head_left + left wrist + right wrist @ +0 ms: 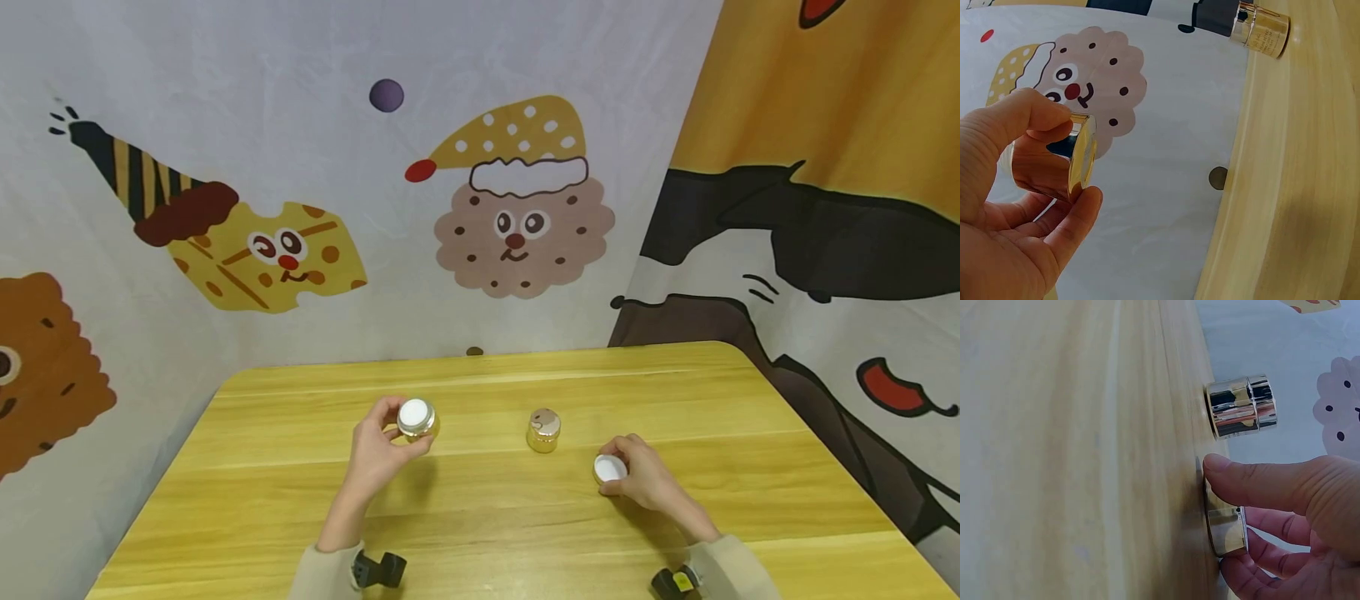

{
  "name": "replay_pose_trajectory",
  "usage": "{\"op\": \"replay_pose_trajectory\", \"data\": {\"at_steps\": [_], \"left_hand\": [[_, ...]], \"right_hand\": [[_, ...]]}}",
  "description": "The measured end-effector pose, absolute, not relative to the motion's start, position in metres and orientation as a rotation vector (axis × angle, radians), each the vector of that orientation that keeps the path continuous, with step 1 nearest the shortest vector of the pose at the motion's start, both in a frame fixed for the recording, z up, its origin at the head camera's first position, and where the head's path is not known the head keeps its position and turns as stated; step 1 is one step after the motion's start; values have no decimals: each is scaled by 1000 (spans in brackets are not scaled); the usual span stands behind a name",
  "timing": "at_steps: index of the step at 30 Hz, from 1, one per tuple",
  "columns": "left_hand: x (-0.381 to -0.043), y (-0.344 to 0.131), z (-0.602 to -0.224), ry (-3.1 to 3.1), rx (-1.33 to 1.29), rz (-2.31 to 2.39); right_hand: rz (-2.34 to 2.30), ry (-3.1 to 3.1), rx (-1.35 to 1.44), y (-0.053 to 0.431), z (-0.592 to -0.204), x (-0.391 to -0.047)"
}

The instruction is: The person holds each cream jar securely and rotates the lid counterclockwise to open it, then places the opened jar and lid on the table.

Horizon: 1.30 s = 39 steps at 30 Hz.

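My left hand (377,457) grips a small gold cosmetic jar (431,426) above the table, thumb on one side and fingers on the other. The jar has no lid on it, and its round white top tilts toward the head camera. Its shiny gold side (1041,167) fills the grasp in the left wrist view. Low at the right, my right hand (651,482) pinches a gold lid (1227,530) by its rim. The lid's white inside (611,468) faces the head camera. Whether it touches the table, I cannot tell.
A second gold jar (543,432), with its lid on, stands upright on the wood-grain table (495,533) between the hands, nearer the right one. Behind the table's far edge hangs a pale cloth (315,108) printed with cartoon food. Dark wrist cameras (378,570) sit at both sleeves.
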State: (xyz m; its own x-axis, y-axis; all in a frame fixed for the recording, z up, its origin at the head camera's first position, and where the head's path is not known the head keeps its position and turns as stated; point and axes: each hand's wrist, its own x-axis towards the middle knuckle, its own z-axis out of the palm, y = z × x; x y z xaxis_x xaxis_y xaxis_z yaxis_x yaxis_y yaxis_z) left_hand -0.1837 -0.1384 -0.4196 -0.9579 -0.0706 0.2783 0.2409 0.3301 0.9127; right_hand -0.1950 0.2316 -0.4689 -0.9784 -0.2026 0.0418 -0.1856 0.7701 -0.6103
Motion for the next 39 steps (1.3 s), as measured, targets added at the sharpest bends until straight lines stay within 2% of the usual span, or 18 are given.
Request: {"op": "replay_pose_trajectory", "data": {"at_steps": [11,27,39], "left_hand": [[-184,-140,-426,-2374,-163,-1573],[-181,-146,-435,-2599,-34,-1486],[-182,-146,-443,-2686,-88,-1380]], "right_hand": [[-1011,2942,-363,233,-471,-196],[-1016,2936,-367,233,-472,-195],[-1032,2938,-388,233,-471,-196]]}}
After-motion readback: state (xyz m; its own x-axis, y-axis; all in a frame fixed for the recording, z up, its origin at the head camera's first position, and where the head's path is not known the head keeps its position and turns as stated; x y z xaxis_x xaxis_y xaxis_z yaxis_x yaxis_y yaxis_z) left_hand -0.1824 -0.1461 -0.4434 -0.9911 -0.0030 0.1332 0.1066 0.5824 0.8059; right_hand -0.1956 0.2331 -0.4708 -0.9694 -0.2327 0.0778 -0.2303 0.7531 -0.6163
